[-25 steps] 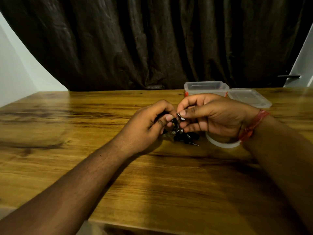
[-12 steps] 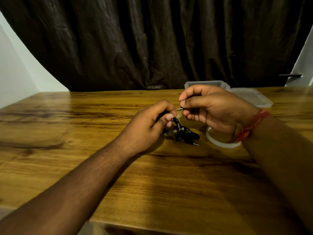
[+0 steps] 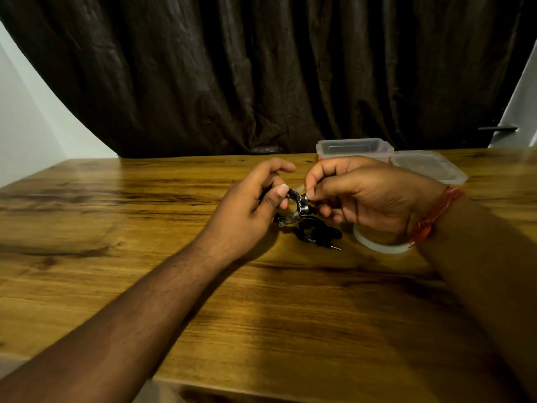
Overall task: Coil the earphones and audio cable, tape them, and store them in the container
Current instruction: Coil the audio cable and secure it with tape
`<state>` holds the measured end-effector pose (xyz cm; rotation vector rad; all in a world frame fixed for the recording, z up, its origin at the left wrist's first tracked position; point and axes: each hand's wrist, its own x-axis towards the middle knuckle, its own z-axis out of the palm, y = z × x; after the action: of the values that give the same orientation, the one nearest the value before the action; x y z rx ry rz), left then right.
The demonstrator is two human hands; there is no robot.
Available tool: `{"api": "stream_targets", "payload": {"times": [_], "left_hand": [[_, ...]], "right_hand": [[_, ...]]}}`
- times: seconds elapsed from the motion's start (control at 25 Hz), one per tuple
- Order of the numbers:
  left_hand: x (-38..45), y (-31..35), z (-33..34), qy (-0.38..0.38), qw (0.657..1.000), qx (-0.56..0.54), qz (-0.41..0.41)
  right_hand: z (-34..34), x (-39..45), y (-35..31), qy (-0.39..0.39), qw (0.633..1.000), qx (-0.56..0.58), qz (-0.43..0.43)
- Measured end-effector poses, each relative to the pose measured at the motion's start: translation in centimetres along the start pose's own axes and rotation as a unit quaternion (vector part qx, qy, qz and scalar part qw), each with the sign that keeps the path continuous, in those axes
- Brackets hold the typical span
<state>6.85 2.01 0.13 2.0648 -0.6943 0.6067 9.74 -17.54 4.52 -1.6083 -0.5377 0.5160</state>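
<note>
We hold the earphones (image 3: 297,200) up between our two hands, a little above the table (image 3: 145,228), near the middle of its far edge. They are small, with shiny metal ends and a thin black wire. Our left hand (image 3: 250,210) pinches the bundle with thumb and curled fingers. Our right hand (image 3: 357,196) pinches the other side with its fingertips, maybe on a bit of clear tape, but that part is too small to tell.

We think the earphones are very light and floppy. The wire will spring open if we let go, so it is best to pinch right where the loops cross. The metal ends may be slippery, so we should hold the wire, not the buds.

Just under our hands the black audio cable (image 3: 316,232) lies on the table, already bunched up, with its plug poking toward our right arm. The tape roll (image 3: 377,247) lies just beside it, partly under our right wrist. The clear container (image 3: 353,146) sits open by the far edge, and its lid (image 3: 430,168) lies touching it on the right.
</note>
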Motion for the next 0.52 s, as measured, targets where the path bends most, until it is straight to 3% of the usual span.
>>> {"api": "stream_targets", "payload": {"times": [0.52], "left_hand": [[-0.16, 0.64, -0.14, -0.010, 0.997, 0.068, 0.027]], "right_hand": [[-0.40, 0.15, 0.68, -0.032, 0.999, -0.001, 0.042]]}}
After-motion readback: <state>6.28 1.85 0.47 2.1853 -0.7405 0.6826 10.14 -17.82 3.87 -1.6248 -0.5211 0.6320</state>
